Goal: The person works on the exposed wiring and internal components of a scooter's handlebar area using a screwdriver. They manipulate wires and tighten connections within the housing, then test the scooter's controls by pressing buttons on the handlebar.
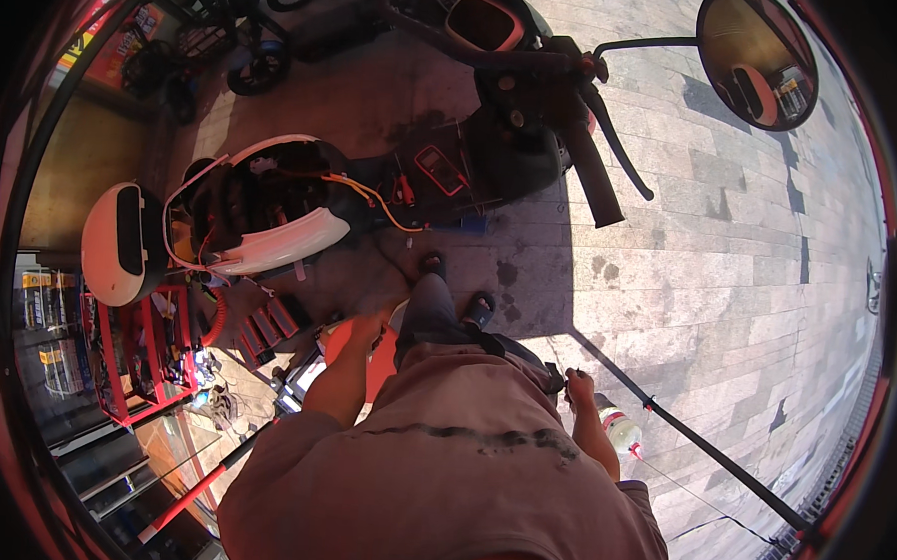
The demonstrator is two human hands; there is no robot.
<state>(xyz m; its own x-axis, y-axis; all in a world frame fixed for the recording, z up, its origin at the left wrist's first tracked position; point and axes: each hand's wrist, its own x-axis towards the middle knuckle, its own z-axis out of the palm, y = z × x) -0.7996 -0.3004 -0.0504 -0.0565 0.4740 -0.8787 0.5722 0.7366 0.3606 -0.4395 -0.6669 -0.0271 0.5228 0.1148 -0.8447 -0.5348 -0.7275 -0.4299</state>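
Observation:
My left hand [371,325] hangs beside my left hip, in front of a red-orange surface [377,372]. Its fingers are in shadow and too small to read. Close to my right hip, my right hand [577,386] is closed, fingers curled; a small dark thing may be in it. Ahead stands an electric scooter with its body open [271,207] and orange cables [362,189] coming out. A red-framed multimeter [441,170] lies on its footboard, next to a red-handled tool [404,190]. Neither hand touches the scooter.
The scooter's handlebar [591,176] and round mirror [756,63] reach out at upper right. At left are a white rear box [115,245], a red tool rack [150,362] and dark battery-like blocks [269,327]. A pole [716,457] slants across the paving at right, near a white container [619,431].

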